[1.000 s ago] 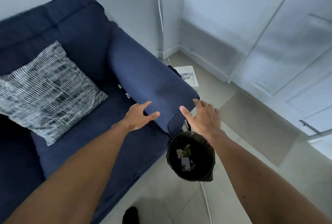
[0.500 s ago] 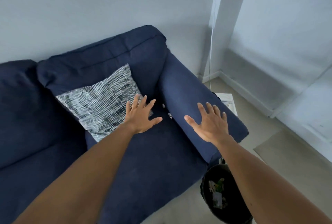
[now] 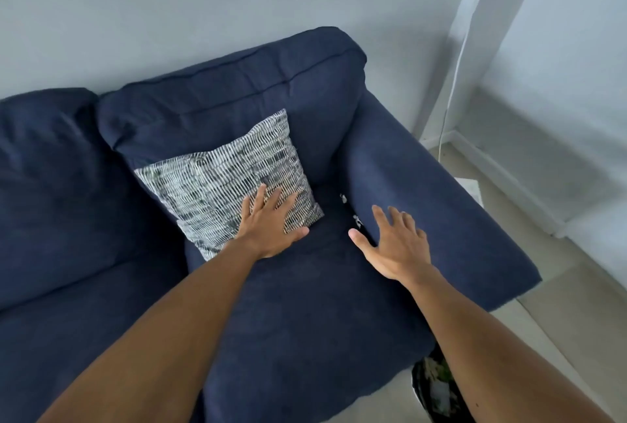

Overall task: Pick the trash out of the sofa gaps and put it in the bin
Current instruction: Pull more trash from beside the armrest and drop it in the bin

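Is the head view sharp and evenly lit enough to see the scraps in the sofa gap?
Head view: soft, even light, no glare; wide-angle bending curves the wall corner. The white scraps beside the armrest show but look soft, too small to identify. Both the left hand and right hand are slightly blurred.

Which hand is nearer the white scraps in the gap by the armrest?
Right. The right hand hovers open just beside the white scraps, fingers spread by the armrest. The left hand lies farther off, over the patterned cushion.
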